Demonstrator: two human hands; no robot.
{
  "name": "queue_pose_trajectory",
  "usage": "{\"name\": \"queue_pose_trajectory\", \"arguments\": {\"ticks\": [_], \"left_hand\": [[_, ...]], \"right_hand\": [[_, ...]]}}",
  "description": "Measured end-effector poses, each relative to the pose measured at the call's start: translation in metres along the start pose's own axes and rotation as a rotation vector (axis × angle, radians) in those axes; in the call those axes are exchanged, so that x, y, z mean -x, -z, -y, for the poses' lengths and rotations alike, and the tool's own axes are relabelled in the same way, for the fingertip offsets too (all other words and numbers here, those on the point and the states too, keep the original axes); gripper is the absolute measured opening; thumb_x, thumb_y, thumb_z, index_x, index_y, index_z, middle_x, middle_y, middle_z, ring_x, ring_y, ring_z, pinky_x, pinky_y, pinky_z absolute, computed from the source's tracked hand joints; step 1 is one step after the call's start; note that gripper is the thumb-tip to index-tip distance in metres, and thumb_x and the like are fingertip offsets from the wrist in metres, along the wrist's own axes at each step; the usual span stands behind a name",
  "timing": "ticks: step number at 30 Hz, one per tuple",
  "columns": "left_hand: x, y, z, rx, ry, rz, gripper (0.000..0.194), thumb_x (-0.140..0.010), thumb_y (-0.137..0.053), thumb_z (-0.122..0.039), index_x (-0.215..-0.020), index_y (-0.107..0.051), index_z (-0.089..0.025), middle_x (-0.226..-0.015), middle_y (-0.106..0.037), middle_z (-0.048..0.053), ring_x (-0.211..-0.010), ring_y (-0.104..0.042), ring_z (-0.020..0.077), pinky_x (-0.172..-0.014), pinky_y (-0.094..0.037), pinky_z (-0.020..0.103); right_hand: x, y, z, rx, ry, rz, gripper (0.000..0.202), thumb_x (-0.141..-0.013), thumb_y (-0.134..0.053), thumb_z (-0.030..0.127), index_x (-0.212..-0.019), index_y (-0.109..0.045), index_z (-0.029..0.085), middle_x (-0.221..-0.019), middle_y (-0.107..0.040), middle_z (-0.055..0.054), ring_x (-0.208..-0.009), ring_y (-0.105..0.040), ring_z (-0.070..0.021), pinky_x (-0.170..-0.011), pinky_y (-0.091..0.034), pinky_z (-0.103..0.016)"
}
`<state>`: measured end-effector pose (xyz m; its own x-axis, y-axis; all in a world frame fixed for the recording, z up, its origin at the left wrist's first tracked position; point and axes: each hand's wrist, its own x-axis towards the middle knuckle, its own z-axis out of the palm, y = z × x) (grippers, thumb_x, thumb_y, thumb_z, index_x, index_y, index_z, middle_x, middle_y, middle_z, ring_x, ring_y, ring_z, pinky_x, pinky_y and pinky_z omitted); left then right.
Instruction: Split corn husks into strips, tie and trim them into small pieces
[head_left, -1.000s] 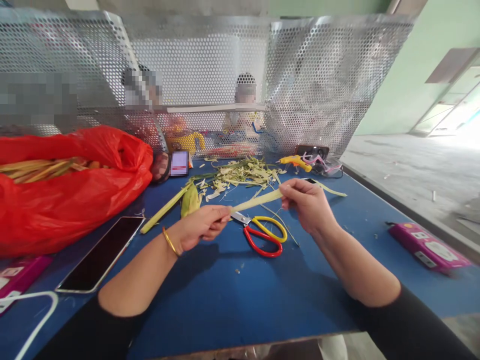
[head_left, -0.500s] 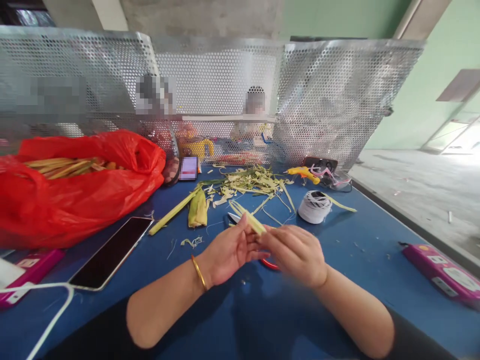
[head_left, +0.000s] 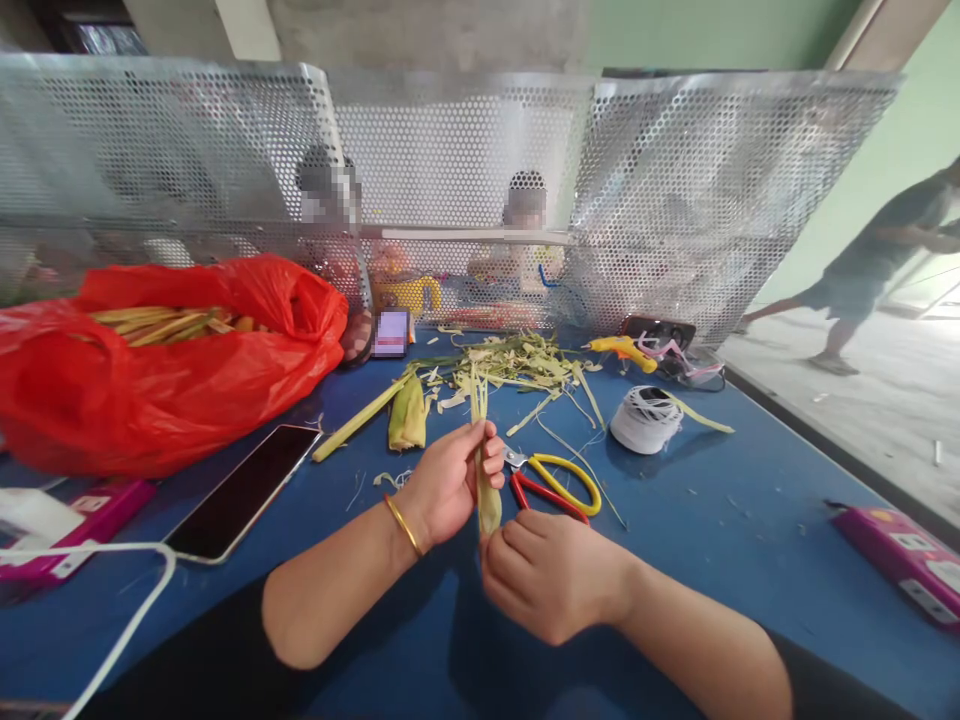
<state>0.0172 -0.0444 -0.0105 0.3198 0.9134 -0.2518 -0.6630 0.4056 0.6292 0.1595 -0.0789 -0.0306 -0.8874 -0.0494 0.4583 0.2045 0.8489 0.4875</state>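
Observation:
Pale green plant strips [head_left: 489, 505] stand nearly upright in the picture between my hands, their thin ends pointing away from me. My left hand [head_left: 454, 482], with a gold bangle at the wrist, pinches them around the middle. The lower end is gripped by the closed fingers of my right hand [head_left: 551, 575]. Scissors [head_left: 559, 487] with one red and one yellow handle lie on the blue table just beyond my right hand, their blades partly hidden behind my left fingers.
A red bag [head_left: 202, 390] of stalks and a phone [head_left: 244, 490] lie left. Plant scraps [head_left: 517, 360], a cut stalk piece [head_left: 407, 415], white twine [head_left: 645, 420] and a yellow glue gun [head_left: 621, 350] lie beyond. A power strip [head_left: 904, 555] sits right. People show behind perforated panels; another person is at far right.
The strips have turned from slanting to nearly upright. My right hand has moved down toward me, uncovering the scissors' handles. A person has appeared at far right, and the view has shifted slightly.

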Motion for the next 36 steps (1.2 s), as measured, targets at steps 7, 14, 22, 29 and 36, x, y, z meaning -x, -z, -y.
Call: {"name": "queue_pose_trajectory", "arguments": {"ticks": [7,14,22,29,36], "left_hand": [[-0.002,0.0,-0.005,0.006,-0.05,-0.027,0.021,-0.091,-0.045,-0.015,-0.071,-0.05,-0.014,-0.057,-0.041,-0.005,-0.041,-0.034,0.0033,-0.039,-0.028,0.013],[-0.001,-0.005,-0.01,-0.318,-0.099,0.009,0.021,-0.085,-0.055,-0.028,-0.07,-0.046,-0.017,-0.053,-0.033,-0.009,-0.039,-0.018,0.0025,-0.037,-0.013,0.014],[0.007,-0.025,-0.017,-0.917,-0.025,0.229,0.027,-0.084,-0.049,-0.037,-0.066,-0.046,-0.018,-0.05,-0.032,-0.008,-0.043,-0.021,0.0054,-0.042,-0.014,0.021],[-0.006,-0.021,-0.013,-0.996,0.084,0.345,0.034,-0.081,-0.053,-0.048,-0.071,-0.053,-0.015,-0.051,-0.033,-0.008,-0.046,-0.022,0.0069,-0.045,-0.014,0.024],[-0.01,-0.013,-0.02,-0.96,0.195,0.322,0.036,-0.076,-0.058,-0.051,-0.068,-0.054,-0.016,-0.054,-0.042,-0.006,-0.043,-0.02,0.0049,-0.043,-0.01,0.024]], "right_hand": [[-0.006,-0.003,0.008,-0.048,0.001,-0.025,0.027,-0.084,-0.048,0.011,-0.058,-0.054,0.017,-0.056,-0.052,-0.001,-0.045,-0.045,-0.0116,-0.043,-0.027,-0.029],[-0.006,0.003,0.005,-0.232,-0.253,-0.151,0.027,-0.093,-0.047,0.034,-0.093,-0.063,0.012,-0.06,-0.058,-0.001,-0.049,-0.051,-0.0122,-0.045,-0.034,-0.027],[0.009,0.007,-0.043,-1.357,-1.529,-0.541,0.042,-0.061,-0.078,0.046,-0.088,-0.063,0.016,-0.056,-0.056,0.005,-0.042,-0.047,-0.0077,-0.044,-0.039,-0.022],[0.007,0.011,-0.045,-1.492,-1.572,-0.586,0.032,-0.059,-0.08,0.041,-0.063,-0.06,0.016,-0.048,-0.062,0.002,-0.043,-0.052,-0.0088,-0.047,-0.042,-0.021],[0.009,0.008,-0.045,-1.467,-1.565,-0.551,0.032,-0.061,-0.079,0.042,-0.062,-0.06,0.016,-0.046,-0.061,0.002,-0.043,-0.051,-0.0083,-0.047,-0.042,-0.021]]}}
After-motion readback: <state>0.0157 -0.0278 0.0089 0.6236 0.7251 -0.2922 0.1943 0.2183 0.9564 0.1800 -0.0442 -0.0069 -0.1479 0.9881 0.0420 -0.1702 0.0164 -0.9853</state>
